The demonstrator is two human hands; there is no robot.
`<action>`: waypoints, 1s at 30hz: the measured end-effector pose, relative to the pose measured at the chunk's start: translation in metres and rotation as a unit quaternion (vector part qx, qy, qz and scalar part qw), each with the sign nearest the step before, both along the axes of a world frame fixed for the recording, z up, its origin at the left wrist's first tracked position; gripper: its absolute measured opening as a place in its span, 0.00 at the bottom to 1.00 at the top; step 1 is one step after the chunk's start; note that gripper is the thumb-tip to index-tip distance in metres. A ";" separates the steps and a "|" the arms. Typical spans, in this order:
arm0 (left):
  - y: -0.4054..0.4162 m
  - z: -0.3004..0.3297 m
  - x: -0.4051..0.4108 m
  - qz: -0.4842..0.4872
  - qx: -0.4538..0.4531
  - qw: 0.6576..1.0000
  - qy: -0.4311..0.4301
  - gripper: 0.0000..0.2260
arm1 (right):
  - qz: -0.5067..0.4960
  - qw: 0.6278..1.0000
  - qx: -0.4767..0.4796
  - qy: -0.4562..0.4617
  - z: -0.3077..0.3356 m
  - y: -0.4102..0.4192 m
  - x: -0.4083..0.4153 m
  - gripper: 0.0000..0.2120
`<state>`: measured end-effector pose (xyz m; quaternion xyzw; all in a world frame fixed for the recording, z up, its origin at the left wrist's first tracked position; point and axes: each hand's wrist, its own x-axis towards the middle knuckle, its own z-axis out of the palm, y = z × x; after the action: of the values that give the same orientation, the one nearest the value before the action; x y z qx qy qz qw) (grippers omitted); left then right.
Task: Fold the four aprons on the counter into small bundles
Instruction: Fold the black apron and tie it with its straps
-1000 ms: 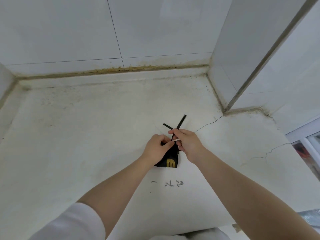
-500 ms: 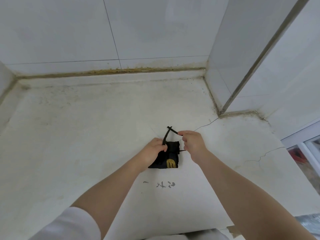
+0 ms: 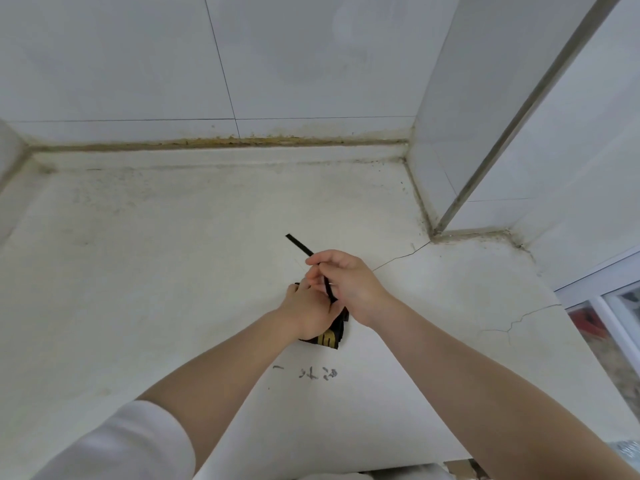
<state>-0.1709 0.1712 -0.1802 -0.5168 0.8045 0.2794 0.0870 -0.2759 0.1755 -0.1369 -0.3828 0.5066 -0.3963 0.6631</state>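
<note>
A small black apron bundle point(image 3: 329, 337) with gold lettering lies on the white counter point(image 3: 173, 271), mostly hidden under my hands. My left hand point(image 3: 308, 313) grips the bundle from above and holds it down. My right hand point(image 3: 349, 285) pinches the apron's thin black strap point(image 3: 299, 244), whose free end sticks up and away to the far left. The strap runs back through my right fingers down to the bundle. No other aprons are in view.
Tiled walls close the counter at the back and left, and a tiled pillar point(image 3: 485, 133) juts in at the right. Cracks point(image 3: 398, 258) run across the counter. Handwritten marks point(image 3: 308, 373) lie just in front of the bundle. A window frame point(image 3: 606, 299) is at the far right.
My right hand has moved left over my left hand, carrying the strap across the bundle. The strap end now points up to the far left instead of looping above the bundle.
</note>
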 end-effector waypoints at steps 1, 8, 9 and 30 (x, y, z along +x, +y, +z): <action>-0.002 -0.001 0.001 0.018 0.011 1.000 0.019 0.22 | 0.011 1.000 -0.005 0.008 -0.001 0.000 0.002 0.14; -0.012 -0.001 0.008 0.131 0.112 0.979 0.111 0.13 | 0.131 0.929 -0.104 0.330 -0.023 0.007 -0.023 0.20; -0.014 -0.001 0.009 0.154 0.141 0.970 0.126 0.15 | 0.165 0.910 -0.126 0.359 -0.025 0.010 -0.026 0.22; -0.014 0.010 0.031 0.088 0.147 0.961 0.215 0.07 | 0.203 0.765 -0.199 0.578 -0.038 0.025 -0.013 0.07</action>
<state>-0.1402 0.1572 -0.1700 -0.4950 0.7052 0.5062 -0.0382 -0.2889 0.2000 -0.1751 -0.7569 0.6140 -0.0481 0.2186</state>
